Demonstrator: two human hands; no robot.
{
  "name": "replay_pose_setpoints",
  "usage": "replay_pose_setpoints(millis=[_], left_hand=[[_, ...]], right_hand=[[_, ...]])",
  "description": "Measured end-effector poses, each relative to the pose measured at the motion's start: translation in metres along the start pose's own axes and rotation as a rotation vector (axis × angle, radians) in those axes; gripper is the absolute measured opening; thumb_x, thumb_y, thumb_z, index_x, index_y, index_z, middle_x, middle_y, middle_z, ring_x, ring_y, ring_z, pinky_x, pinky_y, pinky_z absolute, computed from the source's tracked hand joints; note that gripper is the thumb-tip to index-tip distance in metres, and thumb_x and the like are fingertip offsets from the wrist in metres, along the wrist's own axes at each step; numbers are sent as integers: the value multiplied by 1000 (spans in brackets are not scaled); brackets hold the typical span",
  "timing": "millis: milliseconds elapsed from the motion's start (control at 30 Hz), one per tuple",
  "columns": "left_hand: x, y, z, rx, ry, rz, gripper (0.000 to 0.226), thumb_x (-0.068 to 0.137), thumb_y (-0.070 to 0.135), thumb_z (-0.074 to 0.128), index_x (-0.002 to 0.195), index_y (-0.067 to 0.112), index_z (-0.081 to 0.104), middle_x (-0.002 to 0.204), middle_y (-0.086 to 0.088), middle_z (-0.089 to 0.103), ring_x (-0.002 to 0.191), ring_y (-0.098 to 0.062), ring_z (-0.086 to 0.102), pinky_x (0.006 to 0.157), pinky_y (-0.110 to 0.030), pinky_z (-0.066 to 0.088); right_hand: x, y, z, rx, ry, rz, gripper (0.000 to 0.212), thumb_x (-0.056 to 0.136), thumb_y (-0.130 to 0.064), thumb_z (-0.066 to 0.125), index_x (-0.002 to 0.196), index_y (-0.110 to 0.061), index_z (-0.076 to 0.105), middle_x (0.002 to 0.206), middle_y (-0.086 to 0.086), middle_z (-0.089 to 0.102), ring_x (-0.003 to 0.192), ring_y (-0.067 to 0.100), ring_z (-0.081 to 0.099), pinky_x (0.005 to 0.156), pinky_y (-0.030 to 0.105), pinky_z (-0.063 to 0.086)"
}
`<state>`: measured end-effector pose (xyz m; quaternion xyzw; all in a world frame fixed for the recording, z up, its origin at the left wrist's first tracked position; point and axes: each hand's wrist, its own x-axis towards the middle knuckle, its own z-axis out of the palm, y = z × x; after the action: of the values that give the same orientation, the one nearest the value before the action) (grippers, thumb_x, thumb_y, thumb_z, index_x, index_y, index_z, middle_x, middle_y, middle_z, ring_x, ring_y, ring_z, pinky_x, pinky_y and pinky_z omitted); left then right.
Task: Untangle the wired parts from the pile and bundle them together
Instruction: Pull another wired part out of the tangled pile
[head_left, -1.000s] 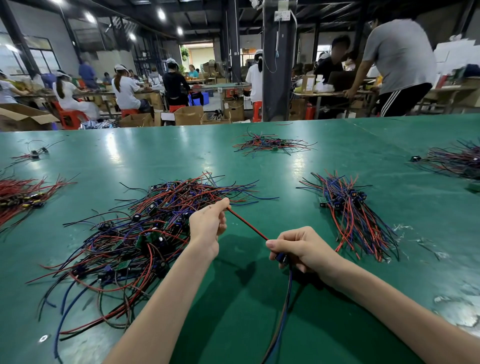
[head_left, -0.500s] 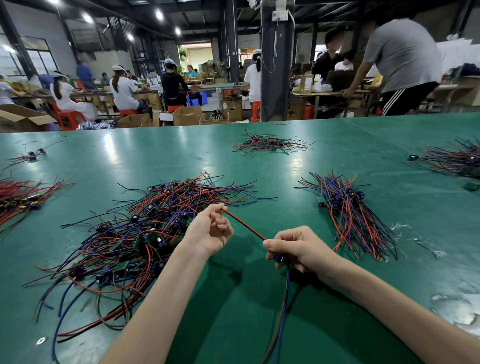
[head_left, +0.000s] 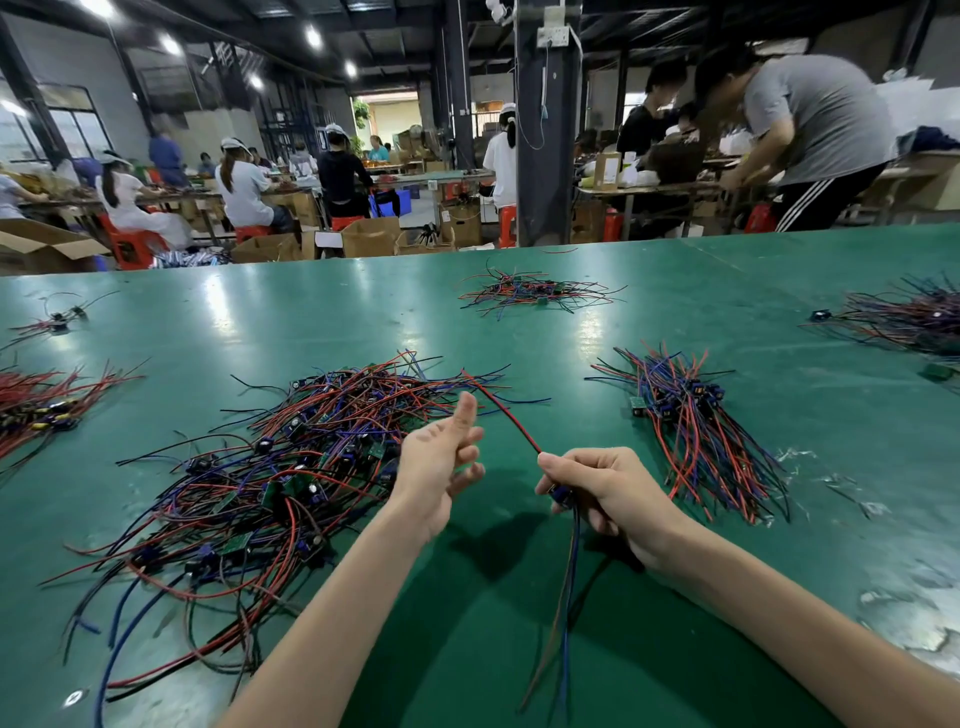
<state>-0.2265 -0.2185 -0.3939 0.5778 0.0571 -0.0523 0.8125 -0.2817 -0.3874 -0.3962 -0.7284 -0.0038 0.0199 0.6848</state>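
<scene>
A tangled pile of red, blue and black wired parts (head_left: 270, 483) with small green boards lies on the green table (head_left: 519, 649) at the left. My right hand (head_left: 608, 493) grips one wired part (head_left: 562, 496) at its blue connector. Its red wire (head_left: 506, 410) runs up and left toward the pile, and its blue and dark wires (head_left: 569, 597) hang down toward me. My left hand (head_left: 441, 462) is beside the red wire, palm turned up, thumb raised, fingers relaxed, holding nothing. An aligned bundle of wired parts (head_left: 696, 431) lies to the right of my right hand.
More wire heaps lie around: one at the far middle (head_left: 535, 293), one at the right edge (head_left: 914, 317), a red one at the left edge (head_left: 41, 405), a small one at the far left (head_left: 57, 317). People work at benches beyond the table's far edge.
My left hand has let go of the red wire and turned palm up with the thumb raised. My right hand keeps its grip on the connector and has hardly moved.
</scene>
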Motion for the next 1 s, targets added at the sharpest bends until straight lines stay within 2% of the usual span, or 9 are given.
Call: replay_pose_setpoints(millis=[200, 333, 500, 600, 667, 767, 867, 933, 1000], left_hand=[[-19, -20, 18, 238, -390, -58, 19, 82, 25, 64, 84, 6, 61, 68, 2, 65, 54, -4, 55, 52, -15, 46], [-27, -29, 24, 268, -473, -11, 4, 88, 8, 61, 91, 8, 64, 70, 3, 66, 57, -4, 56, 56, -15, 43], [-29, -29, 25, 212, -466, -25, 6, 88, 11, 61, 89, 11, 67, 71, 6, 70, 57, -1, 58, 55, -12, 44], [-28, -30, 25, 203, -441, -20, 2, 85, 10, 64, 86, 8, 66, 75, 5, 70, 59, -3, 58, 56, -14, 44], [-29, -30, 27, 185, -412, 1, 4, 83, 10, 66, 86, 7, 66, 76, 2, 68, 58, -5, 56, 55, -16, 43], [-28, -25, 28, 135, -306, 36, 4, 83, 10, 68, 80, 10, 65, 65, 4, 65, 52, -4, 52, 49, -14, 41], [-24, -22, 26, 154, -200, 69, 7, 83, 13, 70, 78, 13, 65, 62, 8, 62, 57, -6, 52, 62, -24, 45], [-22, -21, 24, 172, -171, 68, 9, 83, 16, 71, 76, 15, 65, 65, 6, 60, 59, -7, 48, 71, -33, 44], [-21, -21, 22, 211, -169, 73, 9, 83, 18, 70, 76, 17, 65, 66, 7, 64, 58, -4, 51, 66, -26, 43]], right_hand=[[3, 2, -3, 145, 98, 48, 25, 84, -26, 68, 64, -10, 70, 43, -4, 51, 31, 3, 35, 32, 12, 22], [2, -2, -5, 341, 33, 85, 22, 84, -17, 66, 72, 0, 69, 50, 7, 62, 34, 10, 53, 33, 13, 39], [6, 0, -7, 417, 4, 137, 23, 81, -22, 67, 80, 1, 69, 63, 12, 67, 45, 16, 62, 40, 19, 48], [5, 0, -6, 372, 3, 124, 26, 75, -30, 67, 79, -4, 71, 61, 10, 65, 37, 12, 54, 32, 13, 36], [6, 2, -5, 300, 15, 111, 30, 77, -36, 64, 85, -9, 71, 67, 12, 59, 42, 15, 43, 30, 12, 22], [7, 2, -4, 261, 11, 162, 32, 89, -41, 54, 100, -12, 63, 83, 12, 59, 51, 19, 40, 32, 14, 20], [5, 3, -2, 225, -64, 186, 23, 90, -30, 57, 102, -10, 55, 82, 9, 68, 38, 10, 41, 29, 14, 23], [4, 4, 0, 212, -96, 176, 17, 89, -19, 60, 99, -6, 55, 75, 11, 65, 33, 9, 41, 27, 14, 23], [4, 5, 1, 222, -86, 163, 10, 89, -13, 60, 91, -5, 55, 65, 9, 57, 30, 7, 40, 27, 13, 23]])
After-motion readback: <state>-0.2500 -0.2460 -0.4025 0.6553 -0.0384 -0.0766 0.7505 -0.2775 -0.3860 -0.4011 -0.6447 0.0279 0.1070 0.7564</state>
